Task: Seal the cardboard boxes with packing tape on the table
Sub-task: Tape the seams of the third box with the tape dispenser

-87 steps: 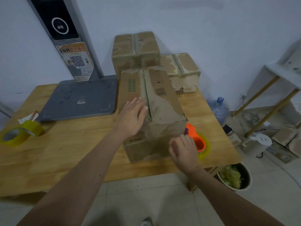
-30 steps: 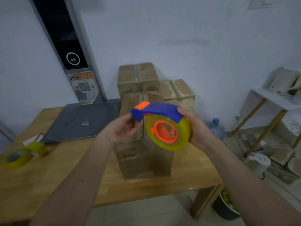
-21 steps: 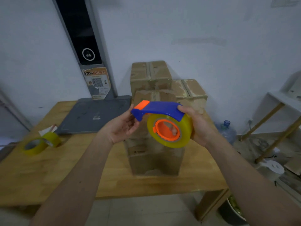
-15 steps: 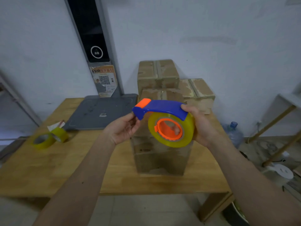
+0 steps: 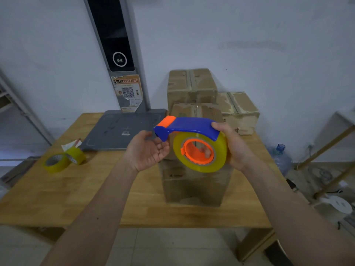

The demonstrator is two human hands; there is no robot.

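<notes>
I hold a tape dispenser (image 5: 192, 129) in the air in front of me: blue handle, orange tip and hub, yellowish roll. My right hand (image 5: 235, 148) grips it from the right, fingers through the hub. My left hand (image 5: 148, 150) is cupped, palm up, at the dispenser's blue front end, fingertips touching it. Behind and below stands a tall cardboard box (image 5: 194, 185) on the wooden table (image 5: 80, 196), its top mostly hidden by the dispenser. Two more boxes stand behind it: a tall one (image 5: 191, 85) and a lower one (image 5: 240, 110) at the right.
Two loose yellow tape rolls (image 5: 63, 160) lie on the table's left side. A grey flat base (image 5: 123, 129) with an upright dark column (image 5: 113, 43) stands at the back. A water bottle (image 5: 281, 160) and a wooden rack (image 5: 330, 143) are on the floor at the right.
My right hand has picked the dispenser up from the table beside the box and raised it; my left hand left the box top and came to the dispenser's front. Lately only the view drifts.
</notes>
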